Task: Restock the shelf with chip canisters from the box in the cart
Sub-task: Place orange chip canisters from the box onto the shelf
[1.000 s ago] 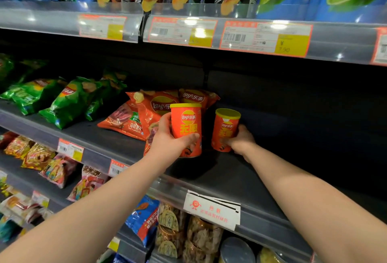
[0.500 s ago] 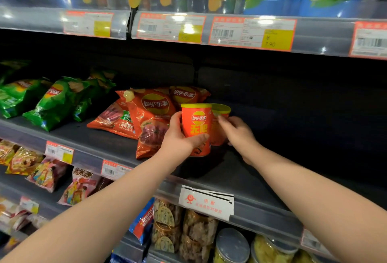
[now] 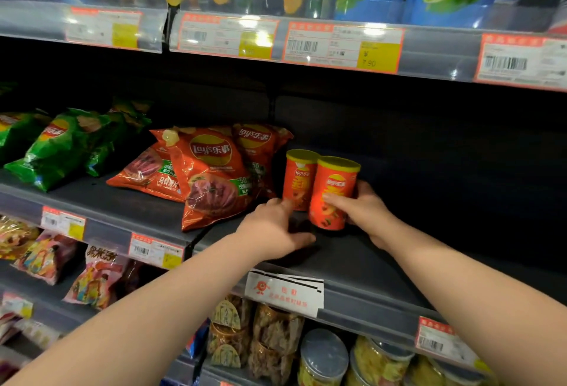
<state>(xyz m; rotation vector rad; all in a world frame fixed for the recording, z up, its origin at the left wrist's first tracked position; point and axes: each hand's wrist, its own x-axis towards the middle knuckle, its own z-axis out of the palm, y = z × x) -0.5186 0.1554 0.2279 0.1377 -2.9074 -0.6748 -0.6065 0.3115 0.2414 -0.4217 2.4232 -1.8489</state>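
Both bare arms reach forward and up to the middle shelf (image 3: pixel 362 266). The left hand (image 3: pixel 273 229) lies palm down and low over the shelf deck. Its fingers are loose and spread and hold nothing, and the thumb points right along the deck. Its fingertips sit at the foot of the rear chip canister (image 3: pixel 299 180), but whether they touch it is unclear. The right hand (image 3: pixel 365 210) comes in from the right and grips the front chip canister (image 3: pixel 333 195), with fingers wrapped across its face and the thumb behind.

Both orange canisters stand upright with their long axes vertical, yellow lids up and logos facing out. They are side by side and touching, set back from the shelf's front edge.

Orange Lay's bags (image 3: pixel 211 176) lean just to the left of the rear canister, and green Lay's bags (image 3: pixel 61 143) lie further left. To the right the deck is dark. A white paper sign (image 3: pixel 285 292) hangs on the front edge, and lidded jars (image 3: pixel 323 355) sit on the shelf below.
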